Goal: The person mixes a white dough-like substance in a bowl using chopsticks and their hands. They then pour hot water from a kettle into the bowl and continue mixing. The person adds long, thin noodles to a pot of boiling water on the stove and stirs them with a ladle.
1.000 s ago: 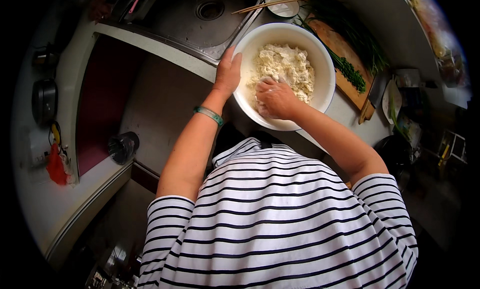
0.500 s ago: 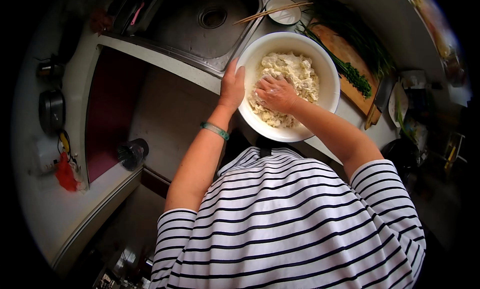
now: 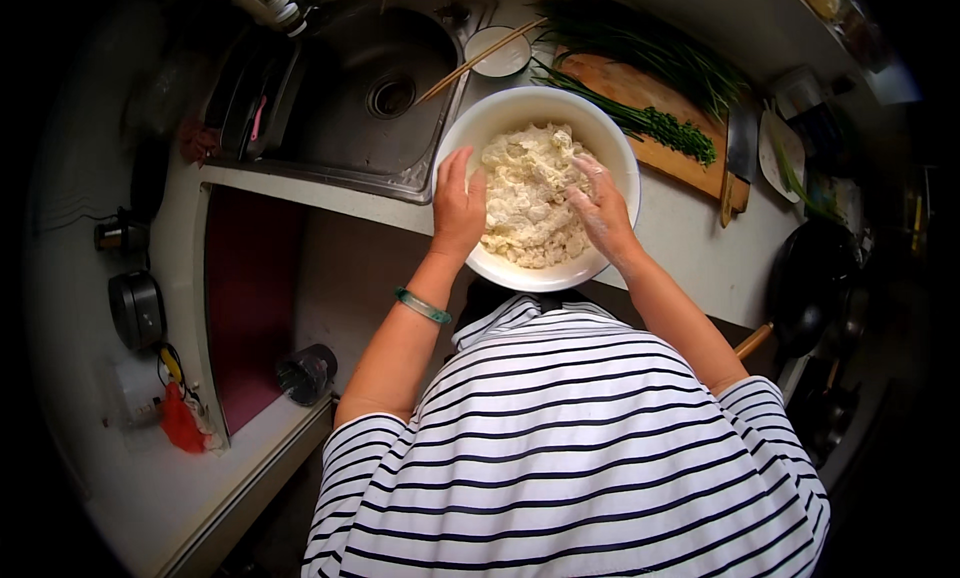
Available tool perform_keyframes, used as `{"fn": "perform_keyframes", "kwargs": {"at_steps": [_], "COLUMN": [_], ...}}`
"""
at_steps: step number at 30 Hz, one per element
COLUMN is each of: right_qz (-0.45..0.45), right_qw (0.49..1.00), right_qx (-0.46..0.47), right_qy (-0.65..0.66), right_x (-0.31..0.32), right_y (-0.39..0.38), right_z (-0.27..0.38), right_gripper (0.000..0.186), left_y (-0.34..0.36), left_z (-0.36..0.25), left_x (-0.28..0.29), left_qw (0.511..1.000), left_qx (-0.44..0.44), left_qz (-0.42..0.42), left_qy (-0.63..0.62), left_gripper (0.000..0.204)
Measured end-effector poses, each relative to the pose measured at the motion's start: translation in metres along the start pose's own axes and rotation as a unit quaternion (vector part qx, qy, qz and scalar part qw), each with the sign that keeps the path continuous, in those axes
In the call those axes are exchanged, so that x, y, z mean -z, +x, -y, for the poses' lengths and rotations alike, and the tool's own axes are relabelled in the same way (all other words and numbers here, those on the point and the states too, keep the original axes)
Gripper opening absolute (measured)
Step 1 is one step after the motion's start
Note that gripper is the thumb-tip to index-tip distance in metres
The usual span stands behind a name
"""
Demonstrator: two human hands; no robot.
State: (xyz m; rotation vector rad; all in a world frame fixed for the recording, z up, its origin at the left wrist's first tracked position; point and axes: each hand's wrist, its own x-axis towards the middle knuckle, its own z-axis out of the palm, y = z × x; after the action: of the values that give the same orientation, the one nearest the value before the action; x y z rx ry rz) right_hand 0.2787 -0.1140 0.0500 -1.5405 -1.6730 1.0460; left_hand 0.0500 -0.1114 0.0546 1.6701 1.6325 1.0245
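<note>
A large white bowl (image 3: 612,143) holds a shaggy, pale mass of flour dough (image 3: 535,193). My left hand (image 3: 459,210) is over the bowl's left rim, fingers stretched and thumb apart, with nothing seen in it; whether it touches the rim I cannot tell. A green bangle (image 3: 423,306) circles that wrist. At the right side of the dough is my right hand (image 3: 603,210), its floury fingers spread and partly over the dough. No object shows in its grasp.
A metal sink (image 3: 345,128) lies left of the bowl. Behind stands a small white bowl (image 3: 505,56) with chopsticks (image 3: 480,60) across it. To the right, a cutting board (image 3: 660,163) bears green stalks (image 3: 640,53), beside a knife (image 3: 740,148). A black wok (image 3: 800,288) is farther right.
My right hand has drawn out of the middle of the dough to its right side, fingers opening. My left hand has shifted from gripping the rim to lying over it. The view has turned.
</note>
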Motion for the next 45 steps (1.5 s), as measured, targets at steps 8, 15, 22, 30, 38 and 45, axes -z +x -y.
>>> {"fn": "perform_keyframes", "kwargs": {"at_steps": [8, 15, 22, 30, 38, 45], "right_qz": [-0.035, 0.032, -0.006, -0.127, -0.103, -0.156], "right_qw": [0.879, 0.875, 0.915, 0.984, 0.958, 0.948], "right_qx": [-0.345, -0.357, -0.276, -0.119, -0.158, -0.126], "right_qy": [0.326, 0.326, 0.293, -0.035, -0.218, -0.246], "right_x": [-0.003, -0.029, -0.01, -0.055, -0.078, -0.059], "right_y": [0.049, 0.091, 0.056, -0.021, 0.012, 0.069], "right_z": [-0.035, -0.028, 0.035, 0.033, 0.007, -0.018], "right_gripper": [0.06, 0.068, 0.055, 0.051, 0.05, 0.04], "left_y": [0.047, 0.088, 0.098, 0.042, 0.03, 0.08], "left_z": [0.028, 0.025, -0.007, -0.022, 0.013, 0.023], "left_x": [-0.036, -0.062, -0.021, 0.0, -0.037, -0.074], "left_qw": [0.89, 0.835, 0.812, 0.885, 0.888, 0.895], "left_qx": [0.308, 0.362, 0.265, -0.197, -0.168, -0.106], "left_qz": [0.161, 0.227, 0.366, 0.408, 0.321, 0.333], "left_qy": [-0.296, -0.347, -0.37, 0.105, 0.284, 0.278], "left_gripper": [0.054, 0.058, 0.061, 0.093, 0.079, 0.057]}}
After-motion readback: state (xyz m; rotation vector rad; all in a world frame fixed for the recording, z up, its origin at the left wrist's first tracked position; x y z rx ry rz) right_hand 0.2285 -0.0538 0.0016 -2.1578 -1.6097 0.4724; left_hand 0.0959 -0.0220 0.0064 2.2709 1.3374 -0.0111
